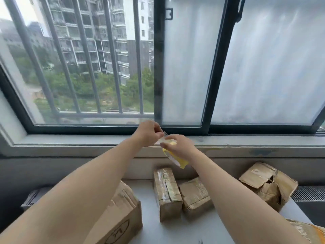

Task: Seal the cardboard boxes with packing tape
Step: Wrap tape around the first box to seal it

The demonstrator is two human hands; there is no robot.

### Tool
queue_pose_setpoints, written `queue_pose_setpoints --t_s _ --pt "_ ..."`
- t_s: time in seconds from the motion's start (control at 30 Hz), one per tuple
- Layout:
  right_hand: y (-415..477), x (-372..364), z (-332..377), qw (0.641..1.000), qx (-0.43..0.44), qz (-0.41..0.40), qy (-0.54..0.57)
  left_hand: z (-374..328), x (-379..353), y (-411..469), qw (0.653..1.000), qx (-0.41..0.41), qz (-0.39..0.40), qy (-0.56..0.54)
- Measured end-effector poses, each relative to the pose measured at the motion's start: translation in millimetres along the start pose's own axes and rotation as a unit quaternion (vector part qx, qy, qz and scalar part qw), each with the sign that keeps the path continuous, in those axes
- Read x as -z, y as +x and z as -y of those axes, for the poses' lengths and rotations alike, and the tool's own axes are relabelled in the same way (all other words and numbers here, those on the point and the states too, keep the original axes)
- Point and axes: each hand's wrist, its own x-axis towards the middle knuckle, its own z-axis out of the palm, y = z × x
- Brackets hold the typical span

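A loose end of clear tape (162, 137) is pinched between the fingertips of the left hand (146, 133), whose fingers are closed on it just in front of the window frame. The right hand (177, 145) is wrapped around a yellowish roll of packing tape (175, 157), the fingers curled over its upper edge and the lower part of the roll showing beneath the palm. The two hands are held close together, nearly touching, raised well above the table (193, 229) at the level of the window sill (79, 140). Both bare forearms are stretched forward from the lower corners of the view. Below them, on the pale table top, several cardboard boxes are seen. A narrow box already wrapped in tape (167, 192) is stood on its side near the middle, with a smaller taped box (194, 196) touching its right side. A crumpled box with torn open flaps (269, 184) lies further right, apart from these two. A larger brown box with a printed mark (121, 217) lies at the left under the left forearm, and the corner of another box (306, 231) is seen at the lower right edge. Behind the sill, barred glass (88, 59) and frosted panes (263, 59) are seen.
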Motion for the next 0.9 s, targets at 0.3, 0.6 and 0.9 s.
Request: queue_pose_setpoints --t_s 0.3,0.6,0.9 --pt "16 -13 99 0.973 0.028 0.061 0.222 69 112 -29 0.996 0.031 -0.037 -0.075" --pt "24 -35 169 0.998 0.061 0.017 -0.031 104 148 -47 0.985 0.058 -0.025 -0.159" --pt "24 -46 174 0.997 0.05 -0.057 0.007 123 154 -63 0.963 0.069 -0.031 -0.259"
